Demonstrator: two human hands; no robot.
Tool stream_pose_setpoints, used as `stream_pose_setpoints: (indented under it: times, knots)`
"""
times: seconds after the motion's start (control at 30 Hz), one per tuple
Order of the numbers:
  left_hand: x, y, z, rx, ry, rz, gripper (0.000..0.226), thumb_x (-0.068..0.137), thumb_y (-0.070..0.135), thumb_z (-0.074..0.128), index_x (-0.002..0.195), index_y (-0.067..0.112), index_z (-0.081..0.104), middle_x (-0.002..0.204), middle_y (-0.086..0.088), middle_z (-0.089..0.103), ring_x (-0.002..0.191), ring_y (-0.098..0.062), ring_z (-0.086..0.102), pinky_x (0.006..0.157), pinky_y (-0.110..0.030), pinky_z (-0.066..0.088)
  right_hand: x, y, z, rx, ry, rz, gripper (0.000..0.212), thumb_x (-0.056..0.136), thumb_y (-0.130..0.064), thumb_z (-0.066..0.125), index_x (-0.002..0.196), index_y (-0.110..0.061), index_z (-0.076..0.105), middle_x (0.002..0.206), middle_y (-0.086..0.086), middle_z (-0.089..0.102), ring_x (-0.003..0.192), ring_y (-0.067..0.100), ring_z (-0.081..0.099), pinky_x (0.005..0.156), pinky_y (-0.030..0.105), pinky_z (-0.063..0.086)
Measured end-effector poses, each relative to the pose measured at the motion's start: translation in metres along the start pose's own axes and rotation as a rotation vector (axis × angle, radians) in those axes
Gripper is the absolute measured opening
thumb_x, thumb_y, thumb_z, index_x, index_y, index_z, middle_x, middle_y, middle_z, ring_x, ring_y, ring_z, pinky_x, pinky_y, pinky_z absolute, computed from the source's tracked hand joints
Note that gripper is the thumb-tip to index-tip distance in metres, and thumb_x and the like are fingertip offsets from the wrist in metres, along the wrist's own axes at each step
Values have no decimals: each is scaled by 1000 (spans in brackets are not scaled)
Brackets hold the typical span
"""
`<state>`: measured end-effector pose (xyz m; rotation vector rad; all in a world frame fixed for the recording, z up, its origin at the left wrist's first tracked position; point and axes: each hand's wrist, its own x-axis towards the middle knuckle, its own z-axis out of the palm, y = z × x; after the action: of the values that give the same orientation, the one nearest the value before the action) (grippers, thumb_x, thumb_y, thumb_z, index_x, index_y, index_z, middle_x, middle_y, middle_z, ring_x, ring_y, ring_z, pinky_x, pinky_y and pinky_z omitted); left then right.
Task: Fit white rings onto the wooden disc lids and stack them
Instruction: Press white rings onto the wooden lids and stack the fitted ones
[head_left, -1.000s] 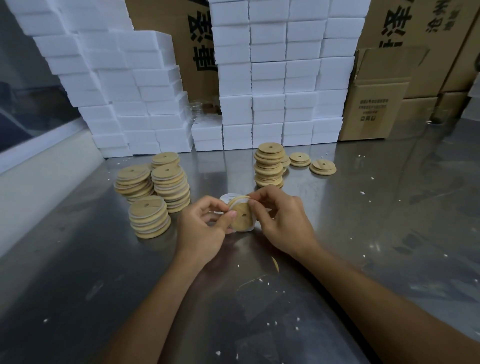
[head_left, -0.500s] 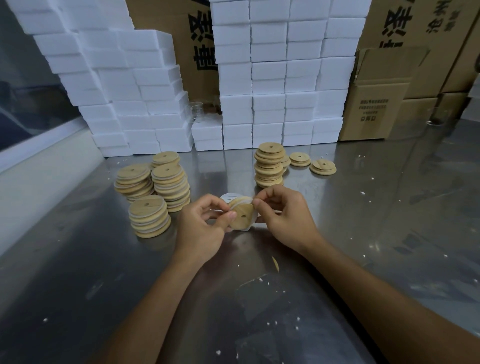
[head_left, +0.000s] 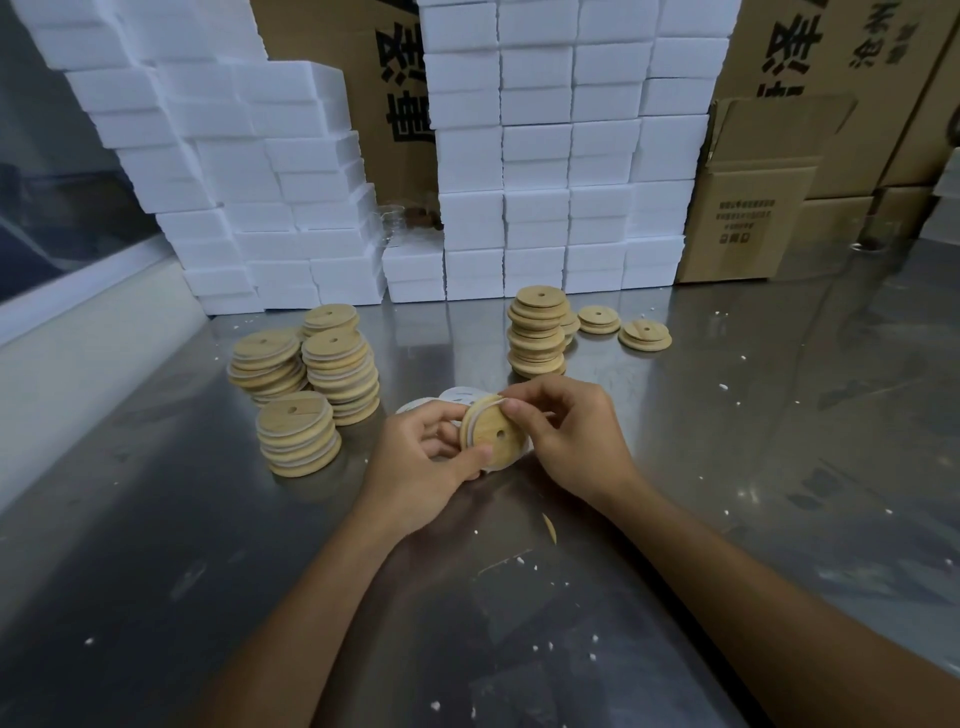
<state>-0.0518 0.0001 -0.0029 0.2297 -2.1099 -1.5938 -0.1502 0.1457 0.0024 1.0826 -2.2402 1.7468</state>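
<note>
I am looking at a round pale wooden disc lid with a smooth, matt face and faint grain, and a thin white ring that looks like soft rubbery plastic is sitting around its edge. The brushed grey metal tabletop is gleaming with a dull sheen and is carrying scattered white crumbs. Behind it, matt white foam-like blocks and plain brown cardboard boxes are showing dry, unglossed surfaces.

Four stacks of round wooden disc lids with white rings stand at left. One tall stack of bare wooden discs stands at centre, with two low piles of discs beside it. Two hands hold one disc.
</note>
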Motion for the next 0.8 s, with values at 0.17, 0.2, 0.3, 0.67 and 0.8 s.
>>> stream_pose_setpoints:
  times: [0.17, 0.2, 0.3, 0.67, 0.8]
  knots:
    - [2, -2, 0, 6, 10, -7, 30, 74, -9, 76, 88, 16, 67, 68, 2, 70, 65, -15, 70, 61, -33, 61, 0, 1, -1, 35, 21, 17, 7, 91, -5, 69, 90, -4, 76, 80, -1, 72, 76, 10, 69, 73, 30, 59]
    - [2, -3, 1, 12, 15, -3, 30, 75, -9, 76, 87, 17, 67, 67, 3, 70, 64, -14, 69, 61, -33, 61, 0, 2, -1, 40, 20, 27, 7, 91, -5, 69, 90, -5, 76, 80, 0, 72, 77, 12, 69, 74, 32, 59]
    - [3, -5, 1, 29, 35, 14, 34, 75, -9, 75, 84, 22, 67, 67, 5, 69, 64, -12, 68, 62, -37, 61, 2, 4, -3, 65, 8, 67, 8, 91, -6, 68, 89, -7, 75, 82, 5, 74, 80, 19, 70, 77, 39, 60]
    - [1, -6, -3, -70, 62, -16, 34, 81, -13, 68, 85, 21, 67, 70, 14, 66, 71, -16, 72, 62, -28, 59, 2, 3, -3, 131, -32, 93, 3, 87, -6, 73, 89, -6, 76, 82, 8, 75, 79, 20, 72, 77, 33, 61]
    - [0, -6, -5, -121, 94, -51, 27, 81, -14, 66, 88, 12, 65, 75, 5, 64, 71, -19, 73, 62, -27, 59, 1, 1, -2, 125, -43, 97, 6, 88, -8, 73, 92, -4, 75, 85, 12, 75, 81, 26, 72, 76, 36, 61]
